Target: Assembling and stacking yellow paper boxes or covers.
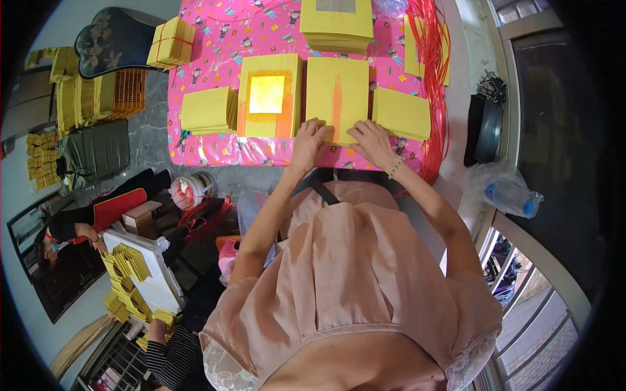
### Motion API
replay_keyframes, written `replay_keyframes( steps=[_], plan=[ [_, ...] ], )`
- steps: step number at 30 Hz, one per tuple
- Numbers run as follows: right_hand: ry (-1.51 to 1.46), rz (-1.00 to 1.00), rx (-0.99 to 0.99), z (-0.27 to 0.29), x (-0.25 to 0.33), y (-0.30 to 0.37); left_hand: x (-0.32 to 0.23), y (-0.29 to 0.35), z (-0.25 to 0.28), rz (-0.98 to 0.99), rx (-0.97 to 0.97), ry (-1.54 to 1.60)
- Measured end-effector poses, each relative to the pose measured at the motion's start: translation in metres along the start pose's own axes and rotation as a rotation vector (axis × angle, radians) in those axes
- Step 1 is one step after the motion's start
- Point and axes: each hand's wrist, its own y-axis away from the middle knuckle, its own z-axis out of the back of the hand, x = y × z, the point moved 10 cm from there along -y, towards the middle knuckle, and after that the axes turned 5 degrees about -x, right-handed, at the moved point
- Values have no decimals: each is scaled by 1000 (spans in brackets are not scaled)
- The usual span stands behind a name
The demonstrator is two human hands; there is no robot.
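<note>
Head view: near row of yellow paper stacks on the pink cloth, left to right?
Leftmost smaller stack → larger stack with gold square → orange-streaked stack, left hand and right hand at its near edge → rightmost smaller stack.

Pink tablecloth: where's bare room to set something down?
Largest patch: pink tablecloth between the tied yellow bundle and the far yellow stack. Narrow strip in front of the leftmost stack. Crowded: near middle, left hand and right hand at the orange-streaked stack; right edge, under red strands.
</note>
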Motion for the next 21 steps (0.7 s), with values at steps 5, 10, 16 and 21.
replay_keyframes(
  steps=[5, 10, 16, 21],
  plan=[
    [-31, 24, 21, -3, -4, 1, 2, 1, 3, -7, -18, 13],
    [-113, -24, 26, 3, -8, -5, 6, 3, 5, 16, -2, 77],
    [-216, -163, 48, 3, -21, -10, 16, 6, 3, 66, -9, 124],
    [-227, -202, 78, -2, -27, -12, 19, 6, 2, 95, -17, 137]
  ],
)
